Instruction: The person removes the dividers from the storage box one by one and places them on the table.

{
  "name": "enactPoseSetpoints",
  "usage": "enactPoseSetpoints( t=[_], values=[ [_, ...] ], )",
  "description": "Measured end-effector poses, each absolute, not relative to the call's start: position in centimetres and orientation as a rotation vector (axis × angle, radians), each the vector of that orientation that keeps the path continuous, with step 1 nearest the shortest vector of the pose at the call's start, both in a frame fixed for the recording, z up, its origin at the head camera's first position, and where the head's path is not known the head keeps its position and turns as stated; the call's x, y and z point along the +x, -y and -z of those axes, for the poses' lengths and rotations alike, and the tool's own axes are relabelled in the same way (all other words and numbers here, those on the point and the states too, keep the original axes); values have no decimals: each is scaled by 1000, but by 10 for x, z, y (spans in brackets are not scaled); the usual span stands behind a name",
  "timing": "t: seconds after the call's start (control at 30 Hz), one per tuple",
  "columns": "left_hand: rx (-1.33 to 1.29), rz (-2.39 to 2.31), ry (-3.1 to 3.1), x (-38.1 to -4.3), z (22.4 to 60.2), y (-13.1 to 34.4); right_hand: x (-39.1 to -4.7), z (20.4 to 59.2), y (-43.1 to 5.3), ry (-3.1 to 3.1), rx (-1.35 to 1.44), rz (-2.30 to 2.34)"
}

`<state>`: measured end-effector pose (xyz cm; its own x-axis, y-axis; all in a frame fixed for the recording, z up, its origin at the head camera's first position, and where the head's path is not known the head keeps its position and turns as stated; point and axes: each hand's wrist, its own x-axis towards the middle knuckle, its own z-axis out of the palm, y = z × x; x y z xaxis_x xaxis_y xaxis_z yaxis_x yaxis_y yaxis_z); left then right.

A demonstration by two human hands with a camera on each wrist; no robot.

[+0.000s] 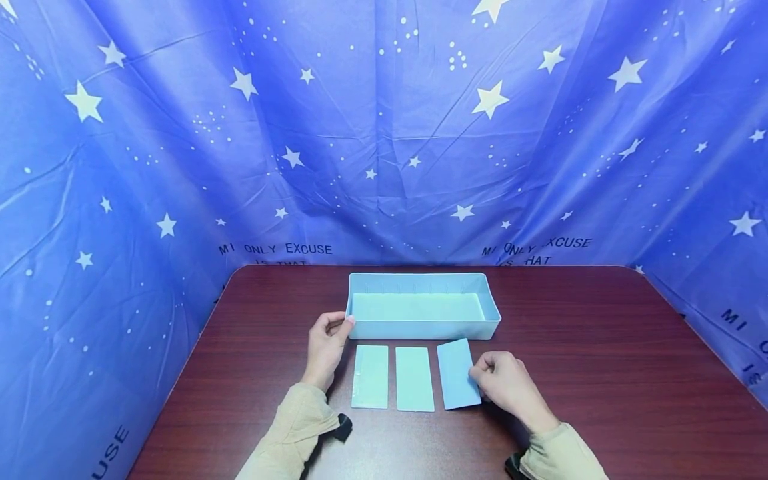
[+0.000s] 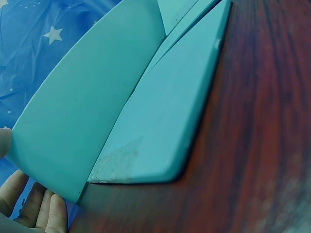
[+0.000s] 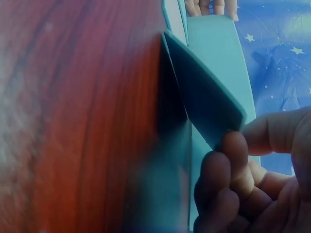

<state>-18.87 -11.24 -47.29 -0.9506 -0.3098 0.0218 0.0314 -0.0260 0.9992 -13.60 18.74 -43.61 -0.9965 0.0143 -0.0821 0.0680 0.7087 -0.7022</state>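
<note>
A light blue rectangular box (image 1: 420, 331) with an open top stands on the table. My left hand (image 1: 324, 350) grips its left front corner; in the left wrist view the thumb and fingers (image 2: 57, 213) sit on either side of the wall. Three flat rectangular panels lie in front of the box: a left panel (image 1: 370, 377), a middle panel (image 1: 415, 380) and a right panel (image 1: 459, 373). My right hand (image 1: 510, 388) pinches the right panel's right edge between thumb and fingertips. In the right wrist view this panel (image 3: 201, 85) is tilted, with its held edge raised off the table.
The dark red wooden table (image 1: 600, 347) reaches back to a blue curtain (image 1: 384, 133) printed with white stars and lettering. The curtain surrounds the table at the back and both sides. Black straps (image 1: 343, 427) show at the wrists beside beige sleeves.
</note>
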Motion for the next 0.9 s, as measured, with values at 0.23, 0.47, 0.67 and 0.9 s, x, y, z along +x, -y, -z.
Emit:
enactPoseSetpoints(
  t=[0.23,0.47,0.67,0.9],
  values=[
    [301,2088,2004,-188,472,113,-135,436,-192,-2786,-7,1168],
    [298,2080,2008,-189,472,112,-138,439,-194,-2754,-24,1159],
    [306,2096,2019,-189,470,114,-138,441,-196,-2741,-15,1158],
    [325,2096,2040,-190,467,114,-139,443,-198,-2720,15,1139]
  ],
)
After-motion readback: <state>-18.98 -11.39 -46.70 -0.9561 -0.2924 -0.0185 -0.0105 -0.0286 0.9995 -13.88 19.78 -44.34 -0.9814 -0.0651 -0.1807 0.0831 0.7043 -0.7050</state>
